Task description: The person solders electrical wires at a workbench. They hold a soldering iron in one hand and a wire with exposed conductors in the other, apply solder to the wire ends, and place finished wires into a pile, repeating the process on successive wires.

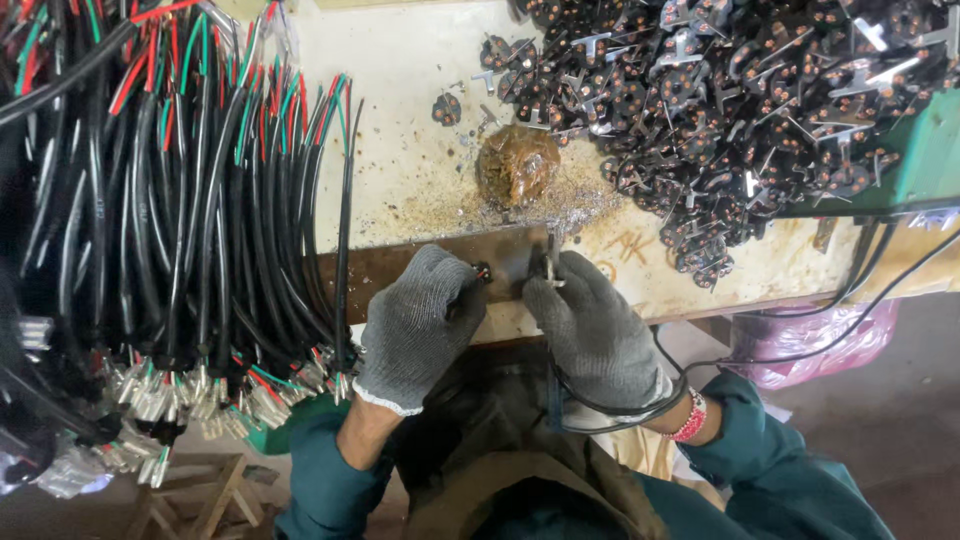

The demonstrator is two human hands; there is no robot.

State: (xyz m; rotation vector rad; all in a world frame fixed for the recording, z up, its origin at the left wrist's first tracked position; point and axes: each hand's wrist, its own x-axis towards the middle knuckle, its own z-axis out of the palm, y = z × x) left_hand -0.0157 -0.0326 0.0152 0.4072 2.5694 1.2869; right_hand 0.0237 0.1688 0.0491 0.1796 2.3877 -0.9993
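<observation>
Two gloved hands: left hand (418, 325) pinches a stiff, light cable end (482, 271); right hand (597, 335) pinches a small metal plug piece (551, 270), best held by its edges.

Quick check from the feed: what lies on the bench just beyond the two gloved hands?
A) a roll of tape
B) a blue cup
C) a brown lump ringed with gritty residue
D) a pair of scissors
C: a brown lump sits in scattered grit on the bench, just above the left hand and right hand.
</observation>
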